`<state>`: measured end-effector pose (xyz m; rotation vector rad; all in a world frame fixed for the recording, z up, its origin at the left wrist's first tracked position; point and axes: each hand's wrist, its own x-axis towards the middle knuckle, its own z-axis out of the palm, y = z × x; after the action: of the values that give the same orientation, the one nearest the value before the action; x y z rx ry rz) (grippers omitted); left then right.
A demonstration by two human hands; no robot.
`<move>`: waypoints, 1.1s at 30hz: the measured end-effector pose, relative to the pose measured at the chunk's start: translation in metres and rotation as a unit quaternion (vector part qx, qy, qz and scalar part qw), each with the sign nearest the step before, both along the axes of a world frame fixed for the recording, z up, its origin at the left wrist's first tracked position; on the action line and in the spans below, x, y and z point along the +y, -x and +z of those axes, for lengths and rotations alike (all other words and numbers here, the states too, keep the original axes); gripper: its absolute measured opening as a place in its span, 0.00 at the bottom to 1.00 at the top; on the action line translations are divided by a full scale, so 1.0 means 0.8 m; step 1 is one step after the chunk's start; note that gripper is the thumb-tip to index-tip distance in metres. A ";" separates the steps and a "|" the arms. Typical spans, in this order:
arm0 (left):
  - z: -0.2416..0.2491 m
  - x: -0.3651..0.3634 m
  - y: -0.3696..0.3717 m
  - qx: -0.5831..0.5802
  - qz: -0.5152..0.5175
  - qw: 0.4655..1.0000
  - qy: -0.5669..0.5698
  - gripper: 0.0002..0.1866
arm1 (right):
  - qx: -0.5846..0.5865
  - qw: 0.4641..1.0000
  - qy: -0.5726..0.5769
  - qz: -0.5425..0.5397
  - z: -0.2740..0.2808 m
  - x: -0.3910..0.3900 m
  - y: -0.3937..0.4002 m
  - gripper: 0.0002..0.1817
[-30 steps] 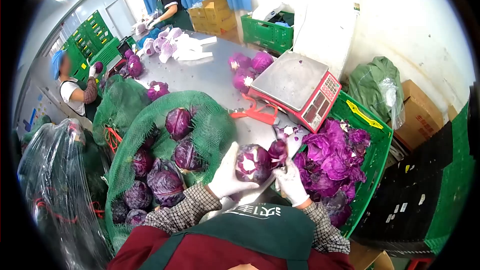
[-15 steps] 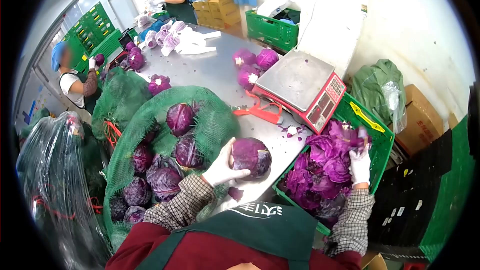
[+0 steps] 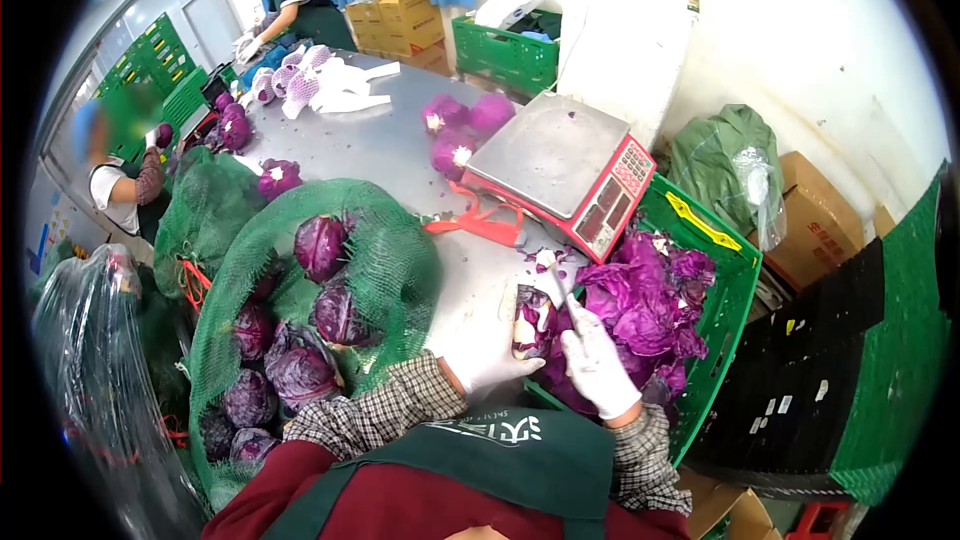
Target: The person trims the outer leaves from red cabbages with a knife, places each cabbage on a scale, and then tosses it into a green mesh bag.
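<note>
A purple cabbage point(image 3: 534, 322) is tilted on its side near the table's front edge, its pale cut part showing. My left hand point(image 3: 492, 340), in a white glove, is wrapped round its left side. On the right, my gloved right hand point(image 3: 598, 362) is closed round a knife point(image 3: 562, 285), whose blade points up beside the cabbage. Beneath my right hand, a green crate point(image 3: 725, 325) holds loose purple leaves point(image 3: 640, 305). Cabbage scraps lie just above the held cabbage.
A green mesh sack point(image 3: 405, 280) of cabbages lies left. A red scale point(image 3: 550, 160), red-handled tool point(image 3: 475, 222) and several cabbages point(image 3: 490, 112) stand farther back. One co-worker point(image 3: 295, 0) is behind the table, another point(image 3: 125, 180) at left.
My right hand has moved left from above the crate to the cabbage. The cabbage has turned in my left hand. The view has shifted, and the back co-worker leans further over.
</note>
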<state>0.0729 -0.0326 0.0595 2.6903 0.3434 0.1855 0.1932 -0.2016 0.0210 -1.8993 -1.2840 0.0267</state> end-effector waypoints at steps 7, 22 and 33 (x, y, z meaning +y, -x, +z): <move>-0.007 -0.019 -0.002 -0.086 -0.017 0.988 -0.127 0.51 | -0.087 0.994 0.069 0.002 -0.051 0.020 0.013 0.21; -0.037 -0.020 0.051 -0.184 -0.045 0.981 -0.032 0.48 | -0.108 0.981 0.130 -0.092 -0.114 0.021 -0.086 0.11; -0.056 0.023 0.074 -0.170 0.022 0.985 0.027 0.56 | 0.124 0.984 0.000 -0.129 0.015 -0.007 -0.009 0.29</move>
<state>0.0141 -0.0145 0.0147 2.5379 0.2954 0.6287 0.2003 -0.2070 0.0330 -1.9784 -0.8667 0.1234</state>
